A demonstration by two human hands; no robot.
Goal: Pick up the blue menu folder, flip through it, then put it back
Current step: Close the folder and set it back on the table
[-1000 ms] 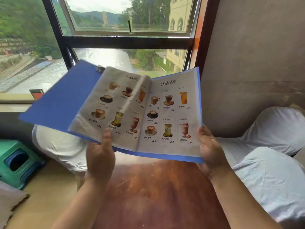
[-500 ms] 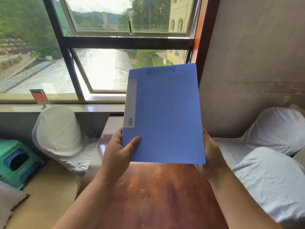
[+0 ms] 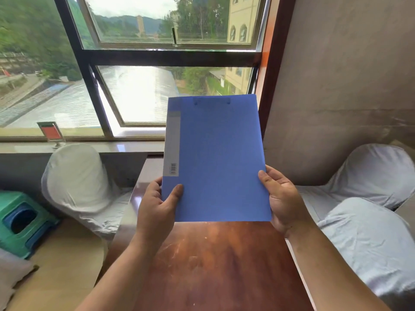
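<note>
Head view: closed blue menu folder point(image 3: 215, 158) held upright above wooden table point(image 3: 213, 265), near the window. Left hand point(image 3: 157, 205) clamped on lower left corner, thumb across the cover; right hand point(image 3: 283, 200) cupping the lower right edge, fingers loosely spread. Risk on set-down: slipping from that light right-side hold, or landing askew near the table's edge.

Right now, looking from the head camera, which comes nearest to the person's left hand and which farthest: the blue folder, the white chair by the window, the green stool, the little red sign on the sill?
1. Blue folder: held in the left hand.
2. White chair: just to its left.
3. Green stool and red sign: too close to call; stool far left on the floor, sign up on the sill.
</note>
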